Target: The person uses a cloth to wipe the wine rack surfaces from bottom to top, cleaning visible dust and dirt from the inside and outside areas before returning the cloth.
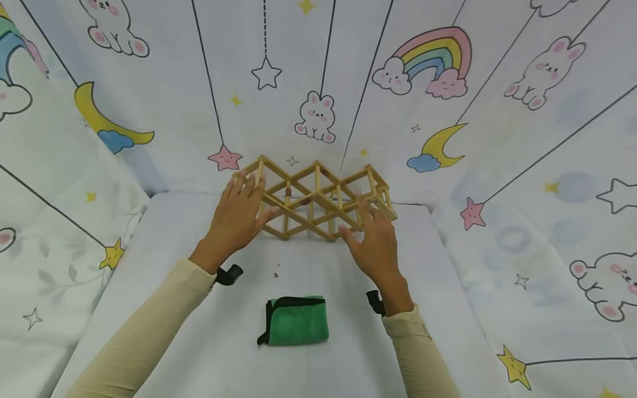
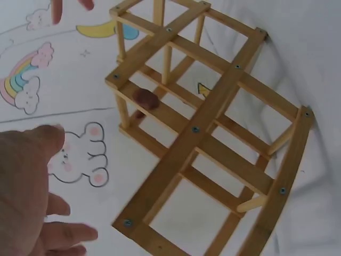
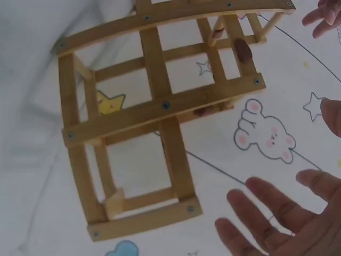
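Note:
A folding wooden lattice rack, with crossed slats and upright dowels, stands spread out at the far side of the table. Metal fasteners dot the slats, and a dark brown knot marks one piece. My left hand hovers at the rack's left end, fingers extended and spread. At the other end is my right hand, its fingers also spread. Both wrist views show a gap between the fingers and the wood, and neither hand holds anything.
A folded green cloth with black edging lies nearer to me on the white table. Small dark specks lie between cloth and rack. A white printed backdrop rises close behind the rack and along both sides.

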